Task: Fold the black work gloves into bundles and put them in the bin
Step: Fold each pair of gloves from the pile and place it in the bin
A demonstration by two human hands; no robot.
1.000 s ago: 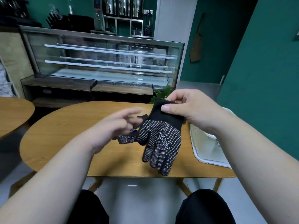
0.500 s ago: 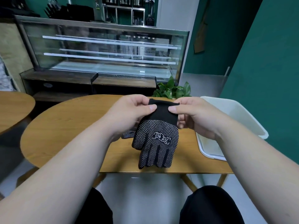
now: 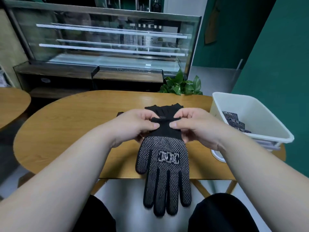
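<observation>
Centre of frame: left hand [image 3: 133,126] and right hand [image 3: 194,126] meet over the cuff of a black work glove [image 3: 164,164]. Each hand pinches the cuff fabric between thumb and curled fingers, thumb tips close together and the cuff edge bunched into a ridge between them. The glove's dotted side faces the camera, with a pale printed mark across the middle. Its fingers hang downward past the near edge of the wooden table [image 3: 75,124] toward the lower centre, between the person's dark-clad knees. More black cuff fabric [image 3: 164,107] fans up just behind the hands; whether it belongs to a second glove, cannot tell. Right of frame: a white bin [image 3: 247,108] on the table, well apart from the held glove, with folded glove bundles [image 3: 234,121] lying inside against its left wall. A white round object [image 3: 217,156] shows just below the bin, partly hidden behind the right forearm — what it is, unclear. Beyond the table's far edge, a leafy green plant [image 3: 182,85]; across the upper frame, a glass display case [image 3: 108,41]. Second wooden table [image 3: 11,104] at the left edge.
</observation>
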